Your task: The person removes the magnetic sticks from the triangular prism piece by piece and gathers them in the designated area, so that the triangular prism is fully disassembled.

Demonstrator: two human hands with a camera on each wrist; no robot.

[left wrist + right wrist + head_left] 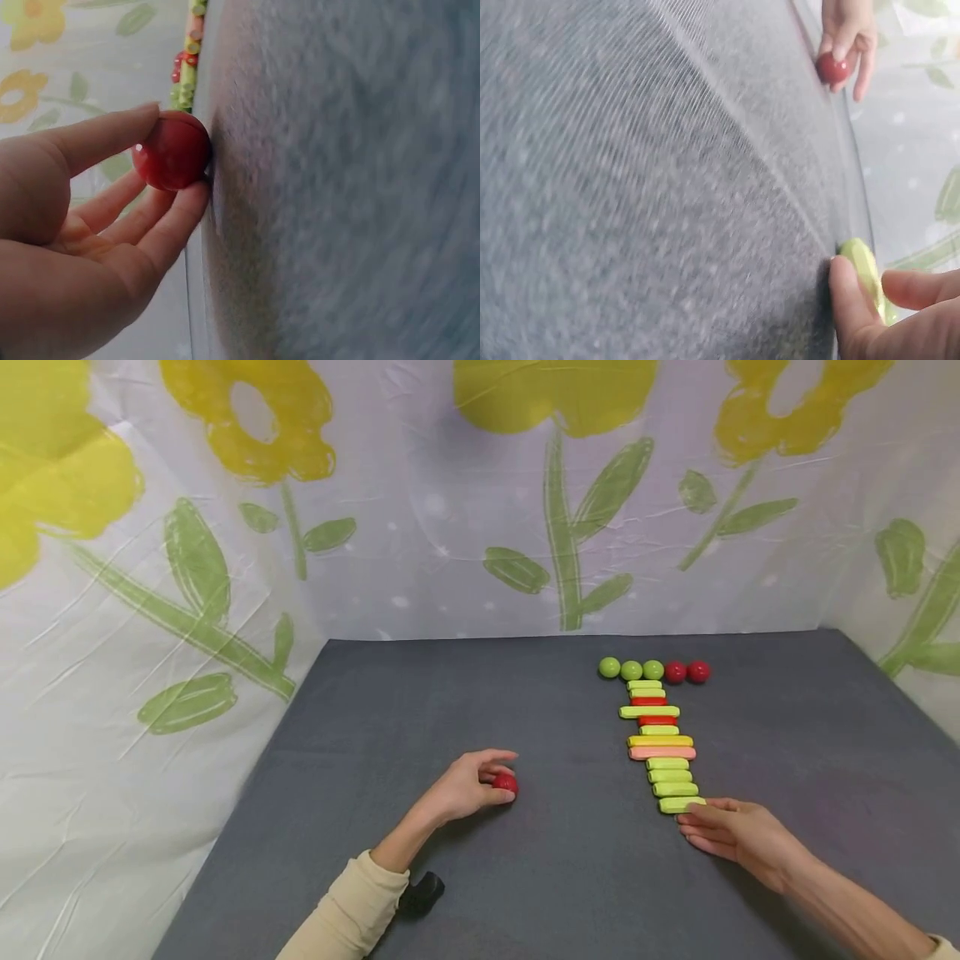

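Observation:
My left hand (465, 789) holds a glossy red ball (506, 785) between thumb and fingers, low over the grey table. In the left wrist view the ball (174, 154) has a thin seam line. On the right side, my right hand (742, 837) pinches the right end of a short yellow-green stick (675, 806). That stick lies at the near end of a column of sticks, and its left part shows past the thumb. The right wrist view has this stick (861, 264) between thumb and finger.
Sticks in yellow-green, red, yellow and a pink one (662, 752) run away from me in a ladder-like column. At its far end sit three green balls (632, 670) and two red balls (675, 672) in a row. A black object (422, 895) lies beside the left sleeve.

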